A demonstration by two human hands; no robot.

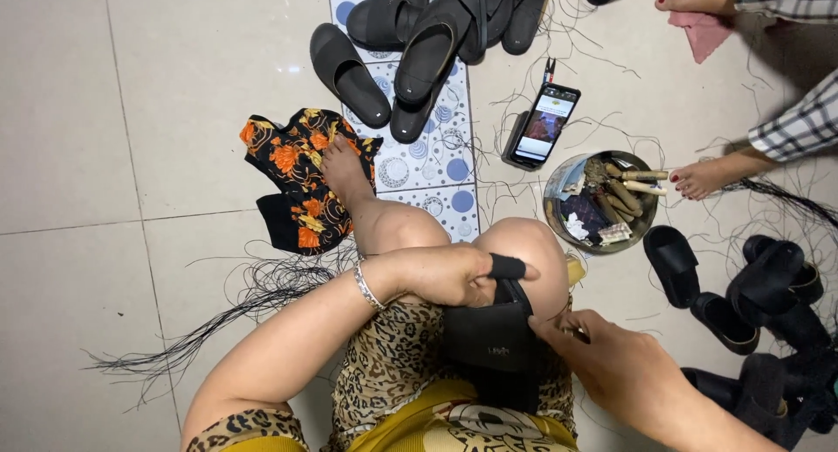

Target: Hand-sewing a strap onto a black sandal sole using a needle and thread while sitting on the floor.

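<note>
Holding a black sandal [489, 343] upright against my raised knee, I note the left hand [445, 273] curled round its top strap, one fingertip capped by a black guard. Right hand [615, 369] presses against the sandal's right edge, fingers pinched on something small; I cannot tell what. Loose black threads [262, 291] trail on the floor at left. Risk: the sandal could slip off the knee if the left hold loosens, or trailing threads could snag. Metal bowl [557, 209] of tools sits far right.

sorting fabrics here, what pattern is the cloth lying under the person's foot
The cloth is black with orange and yellow flowers, clearest in the head view.
</note>
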